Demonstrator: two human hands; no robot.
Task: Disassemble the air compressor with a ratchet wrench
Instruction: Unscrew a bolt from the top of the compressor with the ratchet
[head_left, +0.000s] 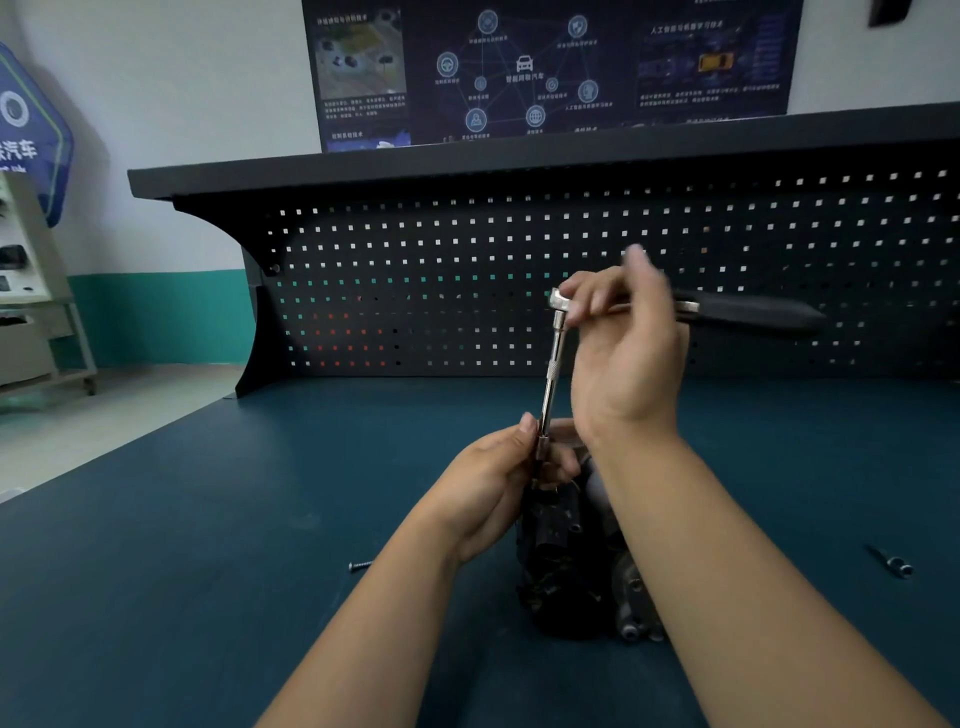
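The black air compressor stands on the blue bench top, partly hidden behind my forearms. A ratchet wrench with a black handle points right; its long chrome extension runs straight down into the compressor's top. My left hand pinches the lower end of the extension where the socket sits. My right hand holds the wrench near its head, fingers blurred.
A loose screw lies on the bench to the left of the compressor. Another bolt or small metal part lies at the right. A dark pegboard backs the bench under a shelf. A cabinet stands at the far left.
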